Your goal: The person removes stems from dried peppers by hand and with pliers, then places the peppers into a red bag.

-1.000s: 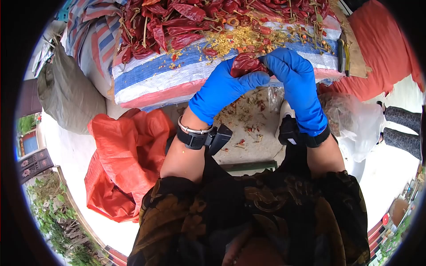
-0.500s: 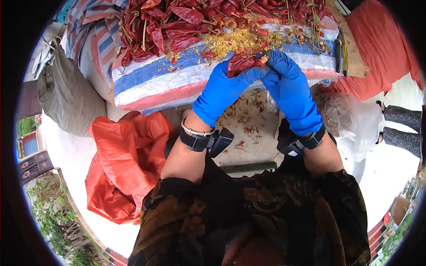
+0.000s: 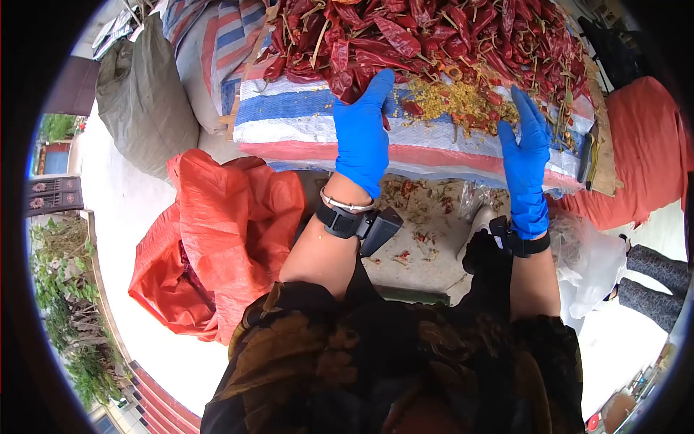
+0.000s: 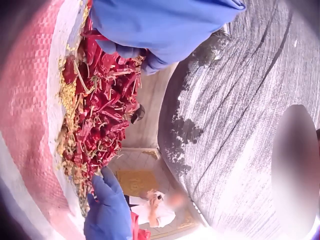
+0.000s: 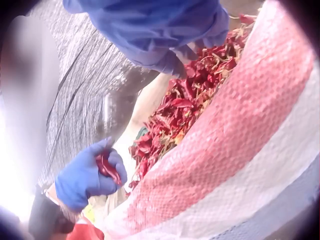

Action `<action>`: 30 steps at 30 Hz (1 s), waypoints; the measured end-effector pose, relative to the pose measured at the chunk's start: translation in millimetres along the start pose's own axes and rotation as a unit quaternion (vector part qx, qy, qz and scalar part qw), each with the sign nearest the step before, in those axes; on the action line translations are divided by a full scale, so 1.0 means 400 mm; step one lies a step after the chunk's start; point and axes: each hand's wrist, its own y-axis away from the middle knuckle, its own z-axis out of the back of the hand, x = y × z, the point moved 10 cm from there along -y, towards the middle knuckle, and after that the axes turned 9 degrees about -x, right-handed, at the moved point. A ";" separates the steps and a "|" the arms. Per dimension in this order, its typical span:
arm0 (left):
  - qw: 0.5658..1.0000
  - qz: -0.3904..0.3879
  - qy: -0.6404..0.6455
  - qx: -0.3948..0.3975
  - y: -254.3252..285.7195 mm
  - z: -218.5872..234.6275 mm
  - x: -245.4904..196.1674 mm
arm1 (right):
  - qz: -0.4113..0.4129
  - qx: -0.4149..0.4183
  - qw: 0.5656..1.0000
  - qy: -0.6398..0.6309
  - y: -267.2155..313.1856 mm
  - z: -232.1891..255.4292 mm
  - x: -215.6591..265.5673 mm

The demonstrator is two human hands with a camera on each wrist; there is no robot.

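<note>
My left hand [image 3: 363,137], in a blue glove, grips a dark red dried pepper [image 3: 345,88] at the front of the pepper pile [image 3: 405,36]. In the right wrist view that hand [image 5: 90,177] has its fingers curled round the pepper [image 5: 107,169]. My gloved right hand [image 3: 528,159] is apart from it, over the right front of the striped woven sheet [image 3: 289,107], its fingers extended and holding nothing visible. Yellow seeds [image 3: 452,100] lie between the two hands. In the left wrist view the right hand [image 4: 107,207] is beside the pile.
An orange-red bag [image 3: 231,231] lies at the left, with a grey-green sack [image 3: 144,101] behind it. A dark-handled tool [image 3: 587,155] rests at the sheet's right edge. Further right are a red sack [image 3: 647,145] and a clear plastic bag [image 3: 589,253]. Scraps litter the floor below.
The hands, together at the pepper before, have separated. My left hand keeps a pepper and is further left; my right hand has let go, its fingers now extended. The head view has shifted.
</note>
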 end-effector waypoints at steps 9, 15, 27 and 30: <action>0.983 0.011 0.174 -0.063 -0.026 0.074 -0.007 | 0.142 0.217 0.963 0.072 0.034 -0.280 0.229; 0.973 0.066 0.195 -0.105 -0.025 0.108 -0.005 | 0.224 0.162 0.955 0.108 0.018 -0.397 0.267; 0.979 0.102 0.163 -0.073 -0.017 0.090 0.005 | -0.122 0.168 0.975 -0.085 -0.007 -0.351 0.164; 0.985 0.026 0.171 0.028 -0.015 0.024 -0.002 | -0.196 0.200 0.940 -0.195 0.024 -0.345 0.166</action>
